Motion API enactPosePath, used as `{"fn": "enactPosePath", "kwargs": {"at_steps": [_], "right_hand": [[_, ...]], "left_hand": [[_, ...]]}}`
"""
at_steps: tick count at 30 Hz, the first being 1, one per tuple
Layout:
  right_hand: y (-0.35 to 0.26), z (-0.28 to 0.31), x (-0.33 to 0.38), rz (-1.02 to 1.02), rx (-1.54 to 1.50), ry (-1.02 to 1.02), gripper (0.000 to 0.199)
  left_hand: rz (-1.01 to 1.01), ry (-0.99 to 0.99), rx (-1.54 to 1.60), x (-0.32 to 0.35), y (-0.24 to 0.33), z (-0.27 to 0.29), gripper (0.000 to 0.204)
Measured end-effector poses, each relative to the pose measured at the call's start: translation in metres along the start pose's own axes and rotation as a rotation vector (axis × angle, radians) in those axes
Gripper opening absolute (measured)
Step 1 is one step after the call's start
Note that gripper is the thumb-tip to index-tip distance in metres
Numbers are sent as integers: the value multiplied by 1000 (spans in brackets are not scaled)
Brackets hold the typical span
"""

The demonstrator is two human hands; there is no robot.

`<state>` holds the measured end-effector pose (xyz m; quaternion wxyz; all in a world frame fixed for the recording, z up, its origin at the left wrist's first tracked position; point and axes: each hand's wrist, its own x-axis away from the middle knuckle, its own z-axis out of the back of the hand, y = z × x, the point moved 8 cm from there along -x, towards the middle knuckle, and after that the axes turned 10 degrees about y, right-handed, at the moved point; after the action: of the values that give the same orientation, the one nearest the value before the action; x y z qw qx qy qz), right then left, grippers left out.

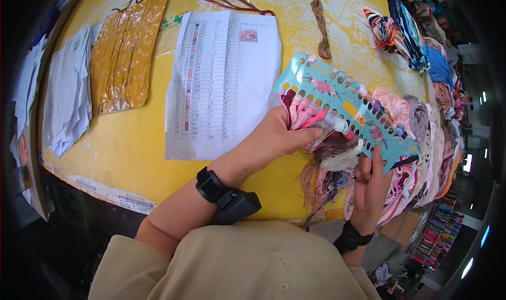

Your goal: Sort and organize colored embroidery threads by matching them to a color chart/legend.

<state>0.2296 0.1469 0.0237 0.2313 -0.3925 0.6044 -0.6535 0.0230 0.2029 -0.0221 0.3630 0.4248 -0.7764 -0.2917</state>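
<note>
A teal thread card (337,102) with holes along both long edges is held tilted over the table. Embroidery threads in pink, dark red, white and brown hang from its lower-left holes. My left hand (271,142) is closed around the card's left end and the pink threads (304,113), its thumb lying over them and its other fingers mostly hidden. At the lower edge, further right, my right hand (373,181) grips the card, index finger against its front and the other fingers curled. Loose brown thread ends (314,181) dangle between my hands.
A printed colour chart (224,89) lies on the yellow table (126,157). Left of it are a tape-covered brown board (129,55) and stacked papers (68,89). A brown skein (319,20) lies at the back. Many coloured skeins (421,126) are heaped at the right edge.
</note>
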Motion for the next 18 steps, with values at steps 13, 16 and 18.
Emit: {"fn": "enactPosePath", "kwargs": {"at_steps": [13,16,18], "right_hand": [[9,21,-11,4,32,99,21],[2,26,-12,59,47,100,23],[2,28,-12,52,13,108,18]], "left_hand": [[-197,-44,44,-9,-1,4,29],[-452,-17,-53,-7,5,4,24],[-389,-36,35,-7,7,-1,22]]}}
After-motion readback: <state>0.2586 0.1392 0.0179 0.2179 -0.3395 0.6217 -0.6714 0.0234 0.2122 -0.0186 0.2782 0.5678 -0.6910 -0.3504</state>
